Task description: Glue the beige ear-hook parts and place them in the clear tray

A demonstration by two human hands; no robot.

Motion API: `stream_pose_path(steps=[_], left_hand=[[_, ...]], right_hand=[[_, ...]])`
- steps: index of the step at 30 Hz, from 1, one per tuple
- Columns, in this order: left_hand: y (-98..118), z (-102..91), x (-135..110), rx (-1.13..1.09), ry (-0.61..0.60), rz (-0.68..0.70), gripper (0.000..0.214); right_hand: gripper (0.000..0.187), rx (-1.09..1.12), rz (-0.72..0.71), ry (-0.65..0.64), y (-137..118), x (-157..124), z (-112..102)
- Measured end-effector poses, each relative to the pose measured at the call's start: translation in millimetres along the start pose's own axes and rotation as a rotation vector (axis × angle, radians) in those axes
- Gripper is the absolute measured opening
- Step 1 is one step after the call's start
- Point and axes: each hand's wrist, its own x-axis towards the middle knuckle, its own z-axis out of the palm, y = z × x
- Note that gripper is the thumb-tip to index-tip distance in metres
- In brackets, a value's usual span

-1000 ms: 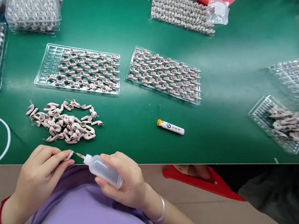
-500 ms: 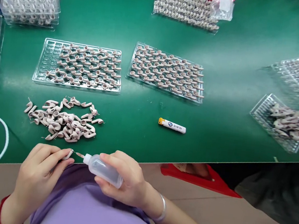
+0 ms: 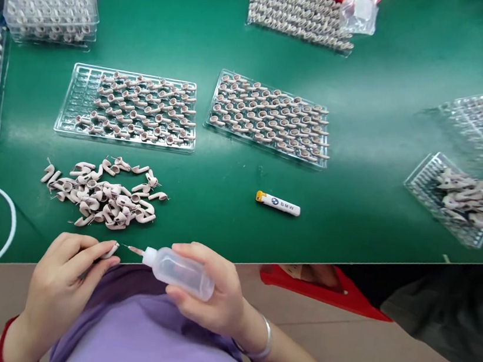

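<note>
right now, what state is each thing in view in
left hand, pinching a small pale curved piece
right hand, gripping a translucent plastic squeeze bottle
squeeze bottle, held sideways, nozzle towards the piece
heap of pale curved pieces, loose
clear plastic tray behind the heap, partly filled
white lighter with yellow top, lying flat
white cable, bent

Left grip [image 3: 67, 271] in a fingertip pinch, right grip [image 3: 222, 291] curled, both wrists [image 3: 249, 327] angled inward.

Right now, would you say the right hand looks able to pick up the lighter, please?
Probably not directly: the right hand grips the squeeze bottle, though nothing visible blocks the way to the lighter.
</note>
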Motion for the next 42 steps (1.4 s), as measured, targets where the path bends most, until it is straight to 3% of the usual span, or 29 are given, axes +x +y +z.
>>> stream_pose_path(steps=[3,5,9,12,15,25,42], left_hand=[[8.8,-3.8,-7.9,-0.095,0.014,-0.136,0.023],[17.5,-5.6,-14.3,-0.209,-0.042,-0.255,0.022],[31.5,-2.3,-22.0,-0.512,-0.237,-0.601,0.016],[32.3,5.5,-21.7,-0.700,-0.375,-0.890,0.026],[26.6,13.6,-20.7,-0.793,-0.430,-1.032,0.032],[23.1,21.9,-20.1,-0.826,-0.432,-1.108,0.036],[22.1,22.4,-12.5,-0.906,-0.406,-1.030,0.029]], right_hand=[[0.049,0.086,0.128,0.025,-4.5,-1.7,2.7],[0.052,0.119,0.128,0.015,-7.0,-3.3,10.0],[0.044,0.064,-0.026,-0.001,-7.5,-6.9,28.9],[0.027,-0.086,-0.122,0.022,-5.8,-6.8,37.6],[0.014,-0.186,-0.165,0.043,-5.2,-4.1,40.9],[0.011,-0.278,-0.146,0.086,-5.7,-4.6,48.0],[0.010,-0.250,-0.139,0.061,-6.7,-3.5,47.3]])
